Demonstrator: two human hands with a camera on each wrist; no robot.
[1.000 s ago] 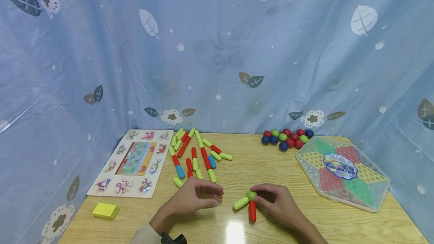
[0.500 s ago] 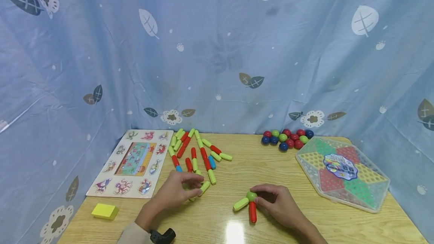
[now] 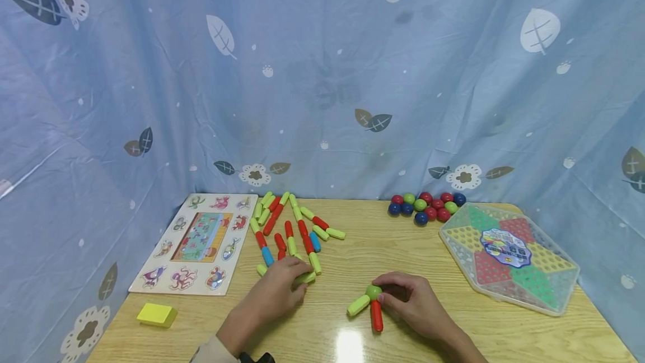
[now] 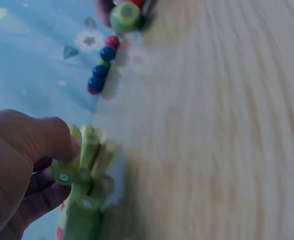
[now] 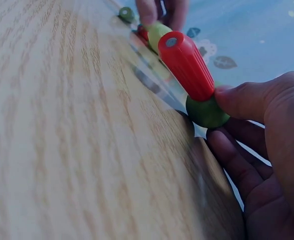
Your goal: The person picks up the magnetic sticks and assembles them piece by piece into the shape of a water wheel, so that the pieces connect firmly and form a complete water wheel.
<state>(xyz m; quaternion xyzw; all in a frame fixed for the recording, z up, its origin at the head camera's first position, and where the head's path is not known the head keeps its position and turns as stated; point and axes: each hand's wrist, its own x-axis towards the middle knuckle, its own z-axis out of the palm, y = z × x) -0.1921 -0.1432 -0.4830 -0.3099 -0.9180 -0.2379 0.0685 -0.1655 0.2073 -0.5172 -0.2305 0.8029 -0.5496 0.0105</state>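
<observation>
My left hand (image 3: 280, 290) has shifted left over the last second, to the near end of the rod group (image 3: 303, 228); thumb and fingers now pinch a loose green rod (image 3: 305, 278) there. Farther right, a light-green rod (image 3: 359, 305) joins the green ball (image 3: 373, 292), with a red rod (image 3: 377, 316) also attached; this assembly has barely moved. My right hand (image 3: 413, 307) grips the ball between thumb and fingers. Result, as I judge it: a separate part is secured while the joint stays steady.
</observation>
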